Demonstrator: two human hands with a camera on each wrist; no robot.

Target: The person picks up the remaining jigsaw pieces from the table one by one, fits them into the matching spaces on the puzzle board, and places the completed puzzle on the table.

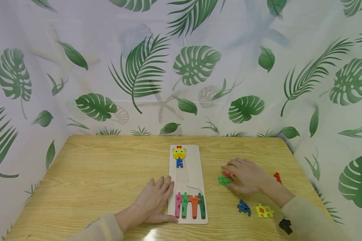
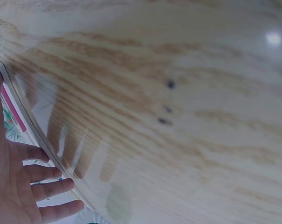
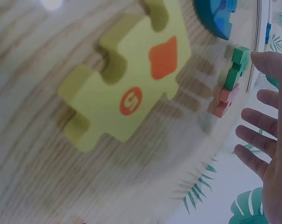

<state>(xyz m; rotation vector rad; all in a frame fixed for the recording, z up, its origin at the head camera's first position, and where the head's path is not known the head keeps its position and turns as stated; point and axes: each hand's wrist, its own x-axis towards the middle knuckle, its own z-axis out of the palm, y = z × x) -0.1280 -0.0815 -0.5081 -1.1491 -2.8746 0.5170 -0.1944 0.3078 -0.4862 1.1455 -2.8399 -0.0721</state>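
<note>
A giraffe puzzle board lies upright on the table, with the yellow head and a blue neck piece at its top. Leg pieces in pink, green, orange and dark green stand at its bottom. My left hand rests at the board's left edge, fingers straight and thumb at the lower corner. To the right of the board, my right hand is over a green puzzle piece and a pink puzzle piece. Its fingers are extended around them, not curled, in the right wrist view.
Nearer me on the right lie a blue piece, a yellow piece numbered 5 and a black piece. A red piece is beyond my right wrist. A leaf-print curtain surrounds the wooden table.
</note>
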